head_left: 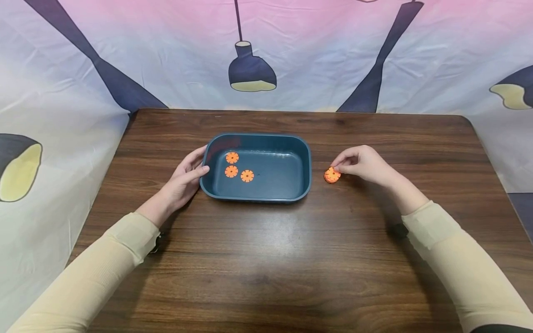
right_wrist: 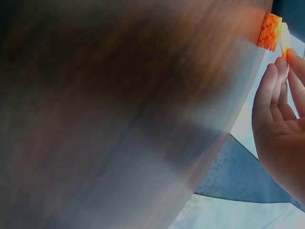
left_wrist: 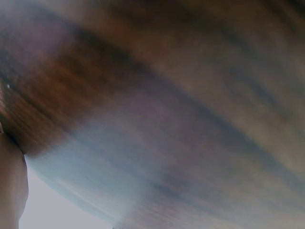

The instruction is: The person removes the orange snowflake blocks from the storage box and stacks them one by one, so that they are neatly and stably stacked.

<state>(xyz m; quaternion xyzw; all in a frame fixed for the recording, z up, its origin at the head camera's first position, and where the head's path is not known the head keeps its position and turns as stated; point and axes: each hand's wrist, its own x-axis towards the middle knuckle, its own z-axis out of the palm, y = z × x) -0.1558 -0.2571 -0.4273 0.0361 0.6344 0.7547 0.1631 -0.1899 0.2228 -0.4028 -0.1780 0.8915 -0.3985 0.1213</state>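
Note:
Three flat orange notched discs (head_left: 247, 175) lie apart on the floor of a dark teal plastic tray (head_left: 283, 182), toward its left side. At the tray's left end my left hand (head_left: 183, 178) grips the wall, thumb at the rim and fingers along the outside. To the right of the tray, a small stack of the same orange discs (right_wrist: 269, 32) stands on the table. My right hand (head_left: 364, 163) pinches the top disc (head_left: 333, 174) between thumb and fingertips; in the right wrist view this disc is tilted slightly off the stack.
A dark wood-grain table (head_left: 266, 259) bears everything. Behind it and at its sides hangs a pale cloth (head_left: 308, 69) printed with dark lamps. In the left wrist view there is mostly blurred tabletop (left_wrist: 167, 119), with part of a hand at the left edge.

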